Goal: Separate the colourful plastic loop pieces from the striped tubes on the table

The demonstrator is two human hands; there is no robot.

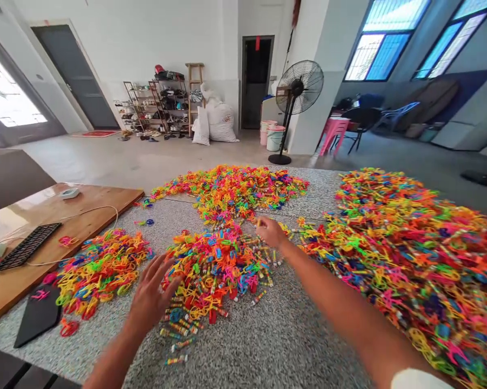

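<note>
Pinches a small yellowish piece (259, 222) in the right hand (271, 232), near the middle of the frame, with thumb and fingers nearly closed on it; too small to tell its exact shape. Reaches there over the far right side of the central heap (222, 265), a mix of bright plastic pieces and little patterned tubes.

Holds the left hand (149, 292) open at the left edge of that same heap, lower left of centre, with fingers spread and thumb turned toward the pieces. Shows nothing gripped there; cannot tell whether touching the heap.

Lies loose at the near edge of the heap, toward the bottom of the frame: a patterned tube (177, 360) with a white end, just beside others like it. Spreads across the speckled tabletop (267, 335) in further heaps: a left heap (101, 270), a far heap (243, 189) in the upper middle, and a large right heap (409, 248) running off toward the right edge. Sits between the left and far heaps: a blue ring (149, 222).

Rests at the left of the frame, on a wooden board (93, 208): a black gridded object (26, 247), a white device (68, 193) and a pale cable (115, 216). Lies below, partly on the speckled surface: a black flat panel (38, 319).

Stands beyond, along the top of the frame: shoe racks (172, 102), white sacks (222, 121), lidded buckets (274, 139), a black pedestal fan (297, 87) and a pink stool (334, 131).
</note>
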